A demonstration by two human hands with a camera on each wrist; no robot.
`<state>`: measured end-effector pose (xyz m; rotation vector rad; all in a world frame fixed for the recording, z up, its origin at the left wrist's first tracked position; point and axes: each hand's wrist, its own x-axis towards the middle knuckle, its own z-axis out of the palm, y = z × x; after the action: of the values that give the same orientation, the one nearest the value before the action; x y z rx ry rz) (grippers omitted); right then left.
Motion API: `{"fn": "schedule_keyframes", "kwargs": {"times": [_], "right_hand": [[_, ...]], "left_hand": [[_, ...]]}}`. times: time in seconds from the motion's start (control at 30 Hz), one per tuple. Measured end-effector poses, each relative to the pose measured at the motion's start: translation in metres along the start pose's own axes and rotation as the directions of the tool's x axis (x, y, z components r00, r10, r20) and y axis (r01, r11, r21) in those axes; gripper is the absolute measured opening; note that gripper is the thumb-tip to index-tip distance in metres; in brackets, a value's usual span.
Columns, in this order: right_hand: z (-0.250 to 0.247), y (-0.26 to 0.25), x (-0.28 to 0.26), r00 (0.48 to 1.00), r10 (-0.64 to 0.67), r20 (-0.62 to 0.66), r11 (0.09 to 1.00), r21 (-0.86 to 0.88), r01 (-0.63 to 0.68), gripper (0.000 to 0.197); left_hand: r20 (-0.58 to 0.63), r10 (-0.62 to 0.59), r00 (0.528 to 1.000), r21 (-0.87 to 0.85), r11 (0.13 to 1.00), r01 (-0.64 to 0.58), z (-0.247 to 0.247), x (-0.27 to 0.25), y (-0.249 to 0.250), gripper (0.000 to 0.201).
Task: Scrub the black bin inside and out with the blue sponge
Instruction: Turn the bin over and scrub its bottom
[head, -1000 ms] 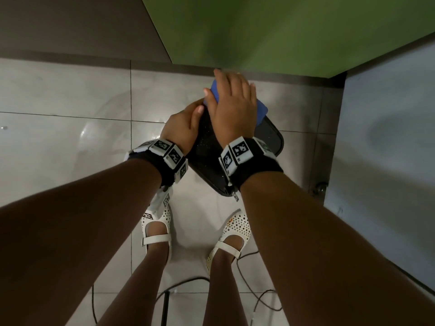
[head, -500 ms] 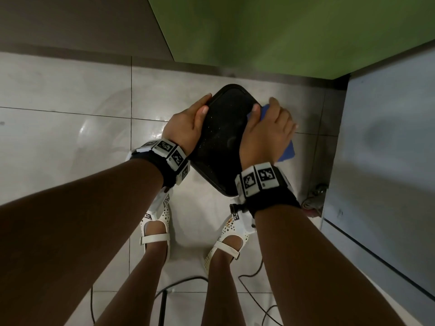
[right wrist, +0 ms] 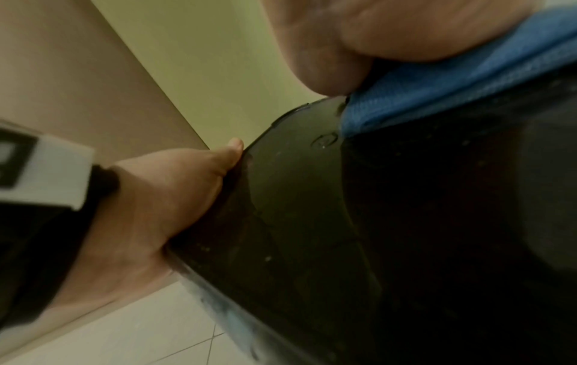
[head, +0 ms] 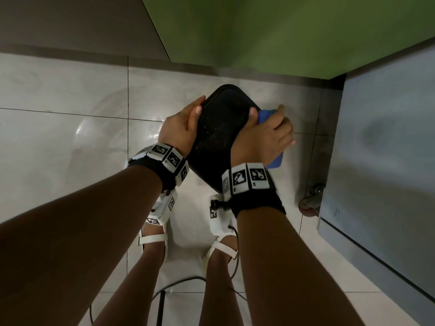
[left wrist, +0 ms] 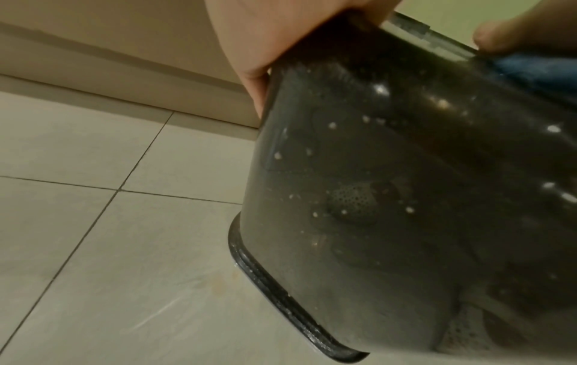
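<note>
The black bin (head: 219, 135) is held off the tiled floor, tilted with its base toward me and its rim low; white specks dot its wall (left wrist: 390, 210). My left hand (head: 181, 128) grips the bin's left side, thumb lying on the base. My right hand (head: 266, 137) holds the blue sponge (head: 267, 115) against the bin's right outer wall, thumb hooked over the base edge. In the right wrist view the sponge (right wrist: 452, 81) is squeezed between my palm and the bin (right wrist: 406, 234). The bin's inside is hidden.
A green wall panel (head: 282, 31) stands just beyond the bin. A grey cabinet (head: 388, 161) on a caster wheel (head: 310, 203) is close on the right. My feet in white sandals (head: 155, 238) are below the bin, with black cables (head: 164, 290) on the floor behind.
My right hand has carried the sponge from the bin's far upper edge round to its right side. The bin has turned its base more toward me. The left hand keeps its grip.
</note>
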<state>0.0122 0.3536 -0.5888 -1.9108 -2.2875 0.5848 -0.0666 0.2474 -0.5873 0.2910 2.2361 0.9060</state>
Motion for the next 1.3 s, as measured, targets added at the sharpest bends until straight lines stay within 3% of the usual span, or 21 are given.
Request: {"fn": "schedule_keyframes", "kwargs": {"times": [0.07, 0.17, 0.3, 0.47, 0.6, 0.67, 0.87, 0.97, 1.03, 1.1, 1.17, 1.23, 1.3], "right_hand": [[0.002, -0.003, 0.002, 0.994, -0.075, -0.085, 0.996, 0.032, 0.078, 0.058], [0.000, -0.015, 0.016, 0.952, -0.297, 0.078, 0.953, 0.078, 0.292, 0.050], [-0.003, -0.029, 0.037, 0.792, -0.585, 0.175, 0.810, 0.171, 0.561, 0.041], [-0.003, -0.031, 0.046, 0.550, -0.787, 0.280, 0.607, 0.188, 0.772, 0.039], [0.001, -0.028, 0.041, 0.487, -0.831, 0.268, 0.536, 0.156, 0.830, 0.040], [0.003, -0.027, 0.037, 0.508, -0.817, 0.272, 0.551, 0.107, 0.828, 0.042], [0.002, -0.031, 0.022, 0.729, -0.631, 0.266, 0.764, 0.050, 0.644, 0.050], [-0.005, -0.016, 0.026, 0.883, -0.433, 0.182, 0.901, 0.045, 0.432, 0.054], [-0.011, -0.004, 0.026, 0.951, -0.256, 0.172, 0.966, 0.070, 0.248, 0.058], [-0.017, 0.006, 0.024, 0.973, -0.149, 0.175, 0.988, 0.070, 0.139, 0.061], [-0.017, 0.007, 0.022, 0.977, -0.142, 0.159, 0.990, 0.051, 0.135, 0.059], [-0.012, 0.001, 0.021, 0.964, -0.235, 0.129, 0.972, 0.060, 0.228, 0.055], [-0.006, -0.008, 0.019, 0.910, -0.401, 0.103, 0.915, 0.093, 0.393, 0.050]], "left_hand": [[-0.022, -0.009, 1.000, 0.009, 1.000, 0.009, 0.001, -0.003, -0.002, 0.040], [-0.093, -0.073, 0.993, -0.048, 0.996, 0.068, 0.003, -0.014, -0.003, 0.042], [-0.034, -0.172, 0.985, -0.157, 0.974, 0.165, -0.003, -0.031, -0.003, 0.047], [-0.031, -0.052, 0.998, -0.036, 0.998, 0.051, -0.014, -0.004, 0.005, 0.044], [0.000, 0.031, 1.000, 0.004, 1.000, -0.031, -0.003, 0.014, 0.008, 0.040], [-0.048, 0.036, 0.998, -0.058, 0.998, -0.038, 0.001, 0.013, 0.007, 0.038], [-0.081, -0.008, 0.997, -0.114, 0.994, -0.002, 0.001, 0.010, 0.008, 0.036], [-0.089, -0.023, 0.996, -0.110, 0.994, 0.013, 0.003, 0.011, 0.005, 0.037], [-0.094, -0.038, 0.995, -0.121, 0.992, 0.026, 0.004, 0.011, 0.003, 0.037], [-0.096, -0.039, 0.995, -0.124, 0.992, 0.026, 0.006, 0.011, 0.004, 0.037], [-0.096, -0.024, 0.995, -0.109, 0.994, 0.013, 0.006, 0.011, 0.003, 0.036], [-0.092, 0.002, 0.996, -0.092, 0.996, -0.010, 0.005, 0.011, 0.003, 0.036], [-0.094, 0.024, 0.995, -0.082, 0.996, -0.032, 0.005, 0.012, 0.003, 0.036]]}}
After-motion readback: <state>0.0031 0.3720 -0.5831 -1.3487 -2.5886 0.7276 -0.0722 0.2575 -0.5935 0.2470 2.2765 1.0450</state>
